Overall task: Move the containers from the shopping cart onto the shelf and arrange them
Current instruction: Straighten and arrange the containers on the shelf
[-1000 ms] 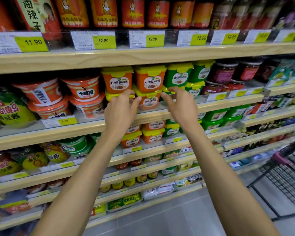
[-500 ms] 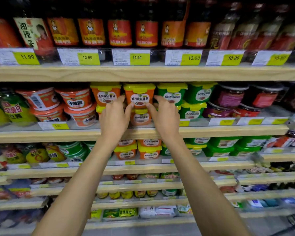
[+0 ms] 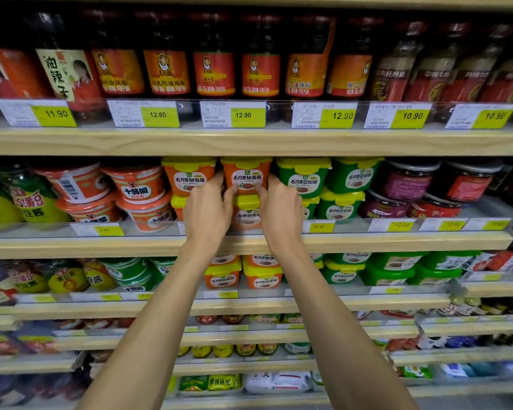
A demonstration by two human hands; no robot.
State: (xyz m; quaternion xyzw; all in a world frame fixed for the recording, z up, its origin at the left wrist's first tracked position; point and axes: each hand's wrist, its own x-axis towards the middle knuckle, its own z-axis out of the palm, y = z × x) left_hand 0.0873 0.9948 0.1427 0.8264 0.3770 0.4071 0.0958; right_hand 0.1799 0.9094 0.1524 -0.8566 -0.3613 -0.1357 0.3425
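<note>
Both forearms reach up and forward from the bottom of the view, drawing closer together as they rise to the second shelf [image 3: 101, 247] from the top. The left hand [image 3: 208, 214] and right hand [image 3: 282, 214] meet at an orange tub [image 3: 246, 174] with a yellow lid, one hand on each side of it. Both hands show their backs to the camera, wrists just above the wooden shelf edge.

The left hand's fingers curl against the tub's left wall, and its thumb presses the lower front edge of the label. The right hand mirrors this, fingers wrapped on the right wall and thumb hooked under the front. So both hands grip the same tub between them.

The orange tub is upright, label facing out, stacked on a lower tub [image 3: 246, 217] of the same kind that shows between the two palms. Whether it rests fully on that tub or is lifted slightly cannot be told.

A matching orange neighbour [image 3: 188, 176] stands just to its left, and green tubs [image 3: 304, 176] stand just to its right, also stacked in two layers. Further left are round red tubs [image 3: 137, 184]; further right are dark jars [image 3: 409, 182]. The shelf above holds a row of bottles [image 3: 214, 69] behind yellow price tags [image 3: 246, 115].
</note>
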